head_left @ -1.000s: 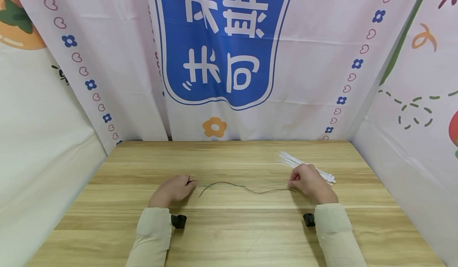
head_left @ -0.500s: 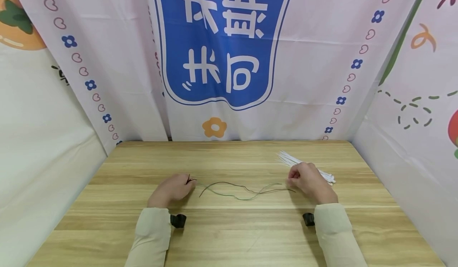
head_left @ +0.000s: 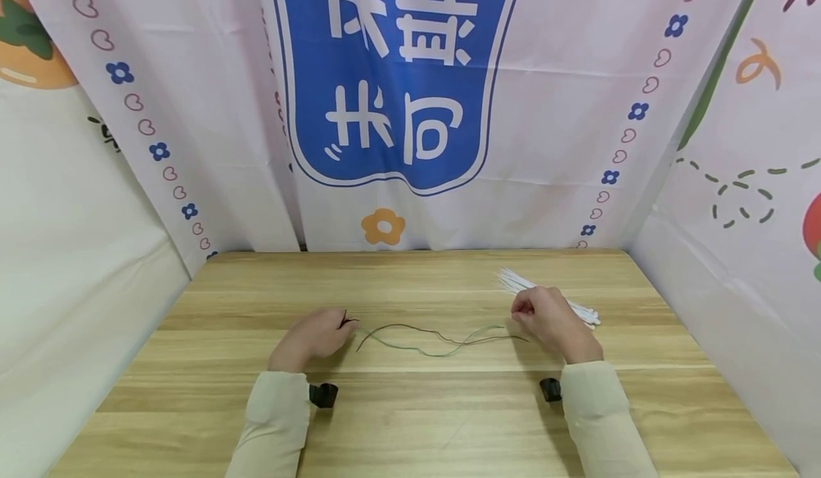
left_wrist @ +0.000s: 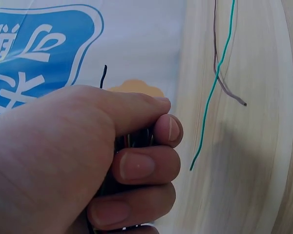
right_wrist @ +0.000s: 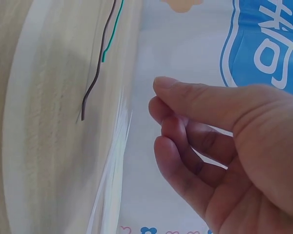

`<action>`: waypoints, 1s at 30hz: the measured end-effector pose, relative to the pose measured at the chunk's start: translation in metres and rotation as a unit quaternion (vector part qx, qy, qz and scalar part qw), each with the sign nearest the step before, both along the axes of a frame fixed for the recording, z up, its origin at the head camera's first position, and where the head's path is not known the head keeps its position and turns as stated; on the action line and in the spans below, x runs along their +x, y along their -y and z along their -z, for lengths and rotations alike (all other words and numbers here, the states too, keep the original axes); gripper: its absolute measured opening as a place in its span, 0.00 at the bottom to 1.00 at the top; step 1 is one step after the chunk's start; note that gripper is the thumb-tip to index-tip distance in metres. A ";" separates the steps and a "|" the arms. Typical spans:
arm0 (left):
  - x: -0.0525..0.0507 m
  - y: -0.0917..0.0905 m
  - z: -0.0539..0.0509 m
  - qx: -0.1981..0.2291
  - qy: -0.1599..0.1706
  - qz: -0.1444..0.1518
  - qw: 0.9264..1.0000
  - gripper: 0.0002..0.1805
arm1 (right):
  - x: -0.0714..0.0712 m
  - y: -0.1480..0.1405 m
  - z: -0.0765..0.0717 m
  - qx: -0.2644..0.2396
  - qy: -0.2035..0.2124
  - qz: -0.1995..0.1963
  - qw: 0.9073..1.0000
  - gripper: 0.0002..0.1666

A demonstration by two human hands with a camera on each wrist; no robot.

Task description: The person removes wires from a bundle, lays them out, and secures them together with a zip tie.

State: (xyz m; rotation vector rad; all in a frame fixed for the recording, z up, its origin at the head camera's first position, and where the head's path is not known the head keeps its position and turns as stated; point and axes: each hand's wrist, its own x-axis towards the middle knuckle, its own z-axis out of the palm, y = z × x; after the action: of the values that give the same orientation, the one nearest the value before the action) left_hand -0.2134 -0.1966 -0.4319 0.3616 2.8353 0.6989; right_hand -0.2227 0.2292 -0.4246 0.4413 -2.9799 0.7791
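Note:
My left hand (head_left: 314, 338) grips several dark thin wires at the table's left; in the left wrist view, the fingers (left_wrist: 136, 166) curl round them and a black wire end (left_wrist: 104, 75) sticks out above. Right of this hand a green wire (head_left: 410, 348) and a brown wire (head_left: 410, 327) lie on the table, crossing each other. My right hand (head_left: 556, 321) hovers past their right ends, its fingers loosely bent with nothing between them in the right wrist view (right_wrist: 224, 141). Behind and partly under it lie white zip ties (head_left: 516, 283).
The wooden table (head_left: 385, 421) ends at a white printed curtain (head_left: 551, 122) with a blue sign. Further printed cloth hangs at the left and right sides. A black wrist device (head_left: 324, 395) sits by the left sleeve, another (head_left: 550, 390) by the right.
The green wire, stretched toward my right hand before, now lies loose in curves across the brown one. My right hand has let go and risen slightly; my left has shifted a little right.

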 end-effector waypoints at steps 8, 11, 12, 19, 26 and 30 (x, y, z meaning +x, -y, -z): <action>0.001 -0.008 -0.006 0.001 -0.011 0.014 1.000 0.24 | 0.000 0.004 -0.005 0.003 -0.006 -0.007 1.000 0.04; 0.002 -0.012 -0.009 -0.006 -0.016 0.016 1.000 0.24 | 0.000 0.006 -0.007 -0.001 -0.015 -0.015 1.000 0.03; 0.002 -0.013 -0.010 -0.008 -0.017 0.016 1.000 0.24 | 0.001 0.006 -0.007 -0.001 -0.020 -0.017 1.000 0.03; 0.005 -0.019 -0.013 -0.022 -0.024 0.018 0.999 0.26 | 0.003 0.011 -0.014 0.002 -0.036 -0.027 0.999 0.03; 0.006 -0.024 -0.014 -0.026 -0.043 0.036 0.998 0.26 | 0.008 0.019 -0.019 -0.004 -0.017 -0.025 1.000 0.03; 0.007 -0.027 -0.016 -0.038 -0.054 0.041 0.997 0.25 | 0.009 0.024 -0.022 -0.004 -0.022 -0.032 0.999 0.03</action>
State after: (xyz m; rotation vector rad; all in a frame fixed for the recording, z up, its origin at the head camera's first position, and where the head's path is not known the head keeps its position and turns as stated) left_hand -0.2061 -0.1694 -0.4158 0.5151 2.9177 0.5712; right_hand -0.2133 0.2049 -0.4026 0.5497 -2.9345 0.7754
